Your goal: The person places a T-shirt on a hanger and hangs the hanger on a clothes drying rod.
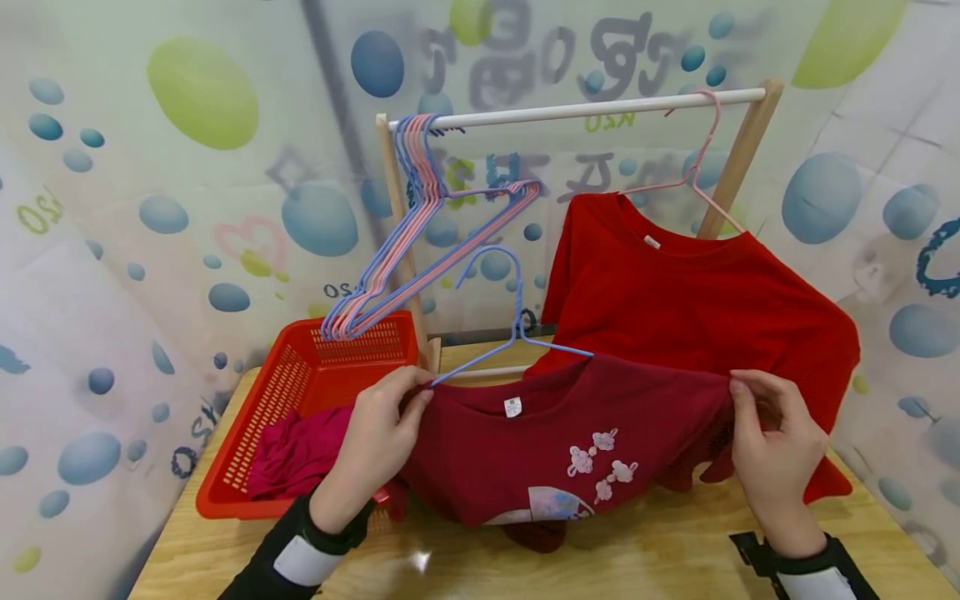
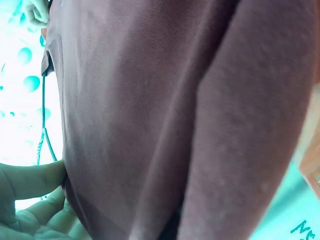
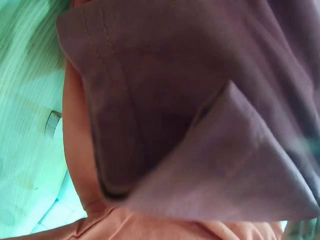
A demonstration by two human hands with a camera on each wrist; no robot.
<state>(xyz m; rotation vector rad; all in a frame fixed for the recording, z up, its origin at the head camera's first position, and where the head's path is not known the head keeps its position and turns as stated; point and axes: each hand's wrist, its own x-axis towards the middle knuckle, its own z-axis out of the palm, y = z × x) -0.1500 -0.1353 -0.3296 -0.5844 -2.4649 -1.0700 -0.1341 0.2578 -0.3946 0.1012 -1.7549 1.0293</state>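
Between my hands a dark red shirt (image 1: 480, 450) with white flower knots and a pale fan print is spread over the tabletop. A blue hanger (image 1: 517, 325) sits in its neckline, the hook standing up. My left hand (image 1: 386, 437) pinches the shirt's shoulder beside the hanger's left arm. My right hand (image 1: 780, 450) pinches the opposite shoulder near the sleeve. In the left wrist view, thumb and fingers hold the edge of the cloth. Folded sleeve fabric (image 3: 225, 160) fills the right wrist view.
A bright red shirt (image 1: 675, 292) hangs from a pink hanger (image 1: 701, 167) on the white rail (image 1: 585, 110). Several blue and pink hangers (image 1: 420, 208) hang at the rail's left. An orange basket (image 1: 247, 450) holds crimson cloth (image 1: 300, 450). All stand on a wooden table (image 1: 637, 550).
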